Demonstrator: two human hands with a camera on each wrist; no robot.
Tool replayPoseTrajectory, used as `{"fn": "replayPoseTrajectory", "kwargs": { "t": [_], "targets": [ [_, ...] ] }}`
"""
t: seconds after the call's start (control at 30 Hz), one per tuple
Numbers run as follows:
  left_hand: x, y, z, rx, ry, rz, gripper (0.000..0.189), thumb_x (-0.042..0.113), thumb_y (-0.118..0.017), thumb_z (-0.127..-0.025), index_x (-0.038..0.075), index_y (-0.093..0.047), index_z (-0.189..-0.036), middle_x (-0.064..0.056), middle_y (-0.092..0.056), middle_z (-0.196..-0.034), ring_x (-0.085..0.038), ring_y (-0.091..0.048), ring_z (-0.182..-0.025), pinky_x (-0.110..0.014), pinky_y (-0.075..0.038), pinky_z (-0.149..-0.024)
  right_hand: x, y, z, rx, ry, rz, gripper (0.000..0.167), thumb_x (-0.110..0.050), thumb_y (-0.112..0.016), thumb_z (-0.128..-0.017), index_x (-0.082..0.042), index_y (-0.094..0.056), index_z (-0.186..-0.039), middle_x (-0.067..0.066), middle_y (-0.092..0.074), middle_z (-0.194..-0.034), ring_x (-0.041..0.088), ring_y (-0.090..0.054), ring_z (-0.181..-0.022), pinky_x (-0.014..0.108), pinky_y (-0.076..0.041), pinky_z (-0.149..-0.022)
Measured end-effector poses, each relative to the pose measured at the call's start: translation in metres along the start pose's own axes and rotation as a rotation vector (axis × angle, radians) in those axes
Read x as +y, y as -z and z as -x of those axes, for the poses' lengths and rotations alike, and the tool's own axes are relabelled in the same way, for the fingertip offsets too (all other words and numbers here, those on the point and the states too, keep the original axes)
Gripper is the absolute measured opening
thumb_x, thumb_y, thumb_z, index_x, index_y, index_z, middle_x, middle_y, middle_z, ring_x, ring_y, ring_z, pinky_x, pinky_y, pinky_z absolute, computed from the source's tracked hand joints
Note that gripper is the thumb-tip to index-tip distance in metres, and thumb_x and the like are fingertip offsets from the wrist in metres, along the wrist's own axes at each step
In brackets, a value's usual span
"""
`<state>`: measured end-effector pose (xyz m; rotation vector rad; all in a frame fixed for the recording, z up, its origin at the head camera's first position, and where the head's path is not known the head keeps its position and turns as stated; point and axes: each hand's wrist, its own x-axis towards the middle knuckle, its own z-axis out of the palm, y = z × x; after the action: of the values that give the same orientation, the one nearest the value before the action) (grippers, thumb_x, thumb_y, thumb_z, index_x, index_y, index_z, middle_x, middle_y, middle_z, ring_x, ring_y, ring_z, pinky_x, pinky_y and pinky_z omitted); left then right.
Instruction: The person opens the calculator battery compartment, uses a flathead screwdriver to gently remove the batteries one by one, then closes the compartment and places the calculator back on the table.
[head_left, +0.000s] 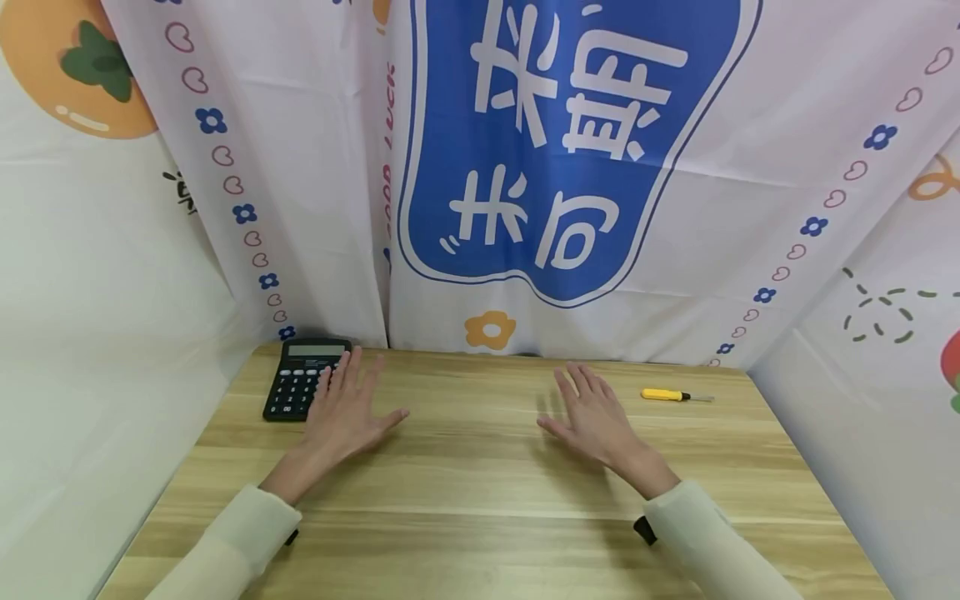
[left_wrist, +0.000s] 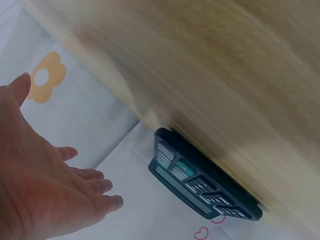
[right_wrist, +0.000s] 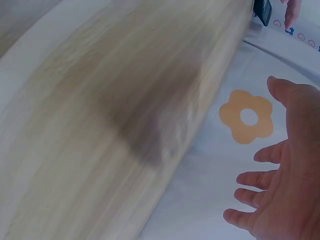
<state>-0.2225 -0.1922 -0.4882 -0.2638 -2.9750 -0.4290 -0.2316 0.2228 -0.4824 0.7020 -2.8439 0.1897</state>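
My left hand (head_left: 347, 412) hovers over the table beside a black calculator (head_left: 294, 392), its fingers spread and holding nothing. In the head view those fingers cover the calculator's right side. The left wrist view shows the calculator (left_wrist: 200, 180) lying on the wood, apart from the left hand (left_wrist: 55, 185). Over the table's right half, my right hand (head_left: 596, 421) is raised with spread fingers and nothing in it. To the right of that hand lies a screwdriver (head_left: 667, 395) with a yellow handle and a metal shaft.
A wood-grain table (head_left: 465, 500) spans the lower view. Behind it hangs a white curtain (head_left: 330, 208) with a blue printed panel (head_left: 540, 167). White printed cloth walls (head_left: 97, 333) stand on both sides. A small dark object shows at each sleeve cuff.
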Motion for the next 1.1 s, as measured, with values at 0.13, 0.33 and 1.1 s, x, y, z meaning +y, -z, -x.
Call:
{"fn": "replayPoseTrajectory", "kwargs": {
  "t": [0.13,0.33,1.1],
  "targets": [
    [-0.006,0.002,0.0,0.012,0.009,-0.01,0.102,0.065,-0.066,-0.097,0.006,-0.023,-0.169,-0.031,-0.006,-0.173,-0.05,-0.005,-0.161,-0.067,-0.003,-0.128,-0.008,0.0,-0.006,-0.011,0.008,-0.016,0.088,-0.058,-0.067,-0.099,0.003,-0.043,-0.159,0.03,-0.043,-0.16,0.049,-0.037,-0.151,0.066,-0.035,-0.119],
    [-0.016,0.007,0.001,0.033,0.026,-0.001,0.102,0.062,-0.067,-0.097,0.003,-0.024,-0.168,-0.033,-0.009,-0.172,-0.051,-0.008,-0.16,-0.069,-0.007,-0.127,-0.024,0.0,-0.017,-0.016,0.04,-0.019,0.089,-0.059,-0.067,-0.099,0.002,-0.043,-0.159,0.027,-0.043,-0.161,0.047,-0.039,-0.15,0.065,-0.037,-0.118],
    [-0.064,0.031,0.0,0.058,0.113,0.1,0.105,0.064,-0.059,-0.102,-0.008,-0.017,-0.165,-0.041,-0.004,-0.168,-0.061,-0.006,-0.155,-0.074,-0.008,-0.123,-0.089,-0.008,-0.051,-0.019,0.146,-0.079,0.082,-0.054,-0.069,-0.1,-0.001,-0.044,-0.158,0.023,-0.052,-0.155,0.044,-0.047,-0.145,0.063,-0.045,-0.113]
  ]
}}
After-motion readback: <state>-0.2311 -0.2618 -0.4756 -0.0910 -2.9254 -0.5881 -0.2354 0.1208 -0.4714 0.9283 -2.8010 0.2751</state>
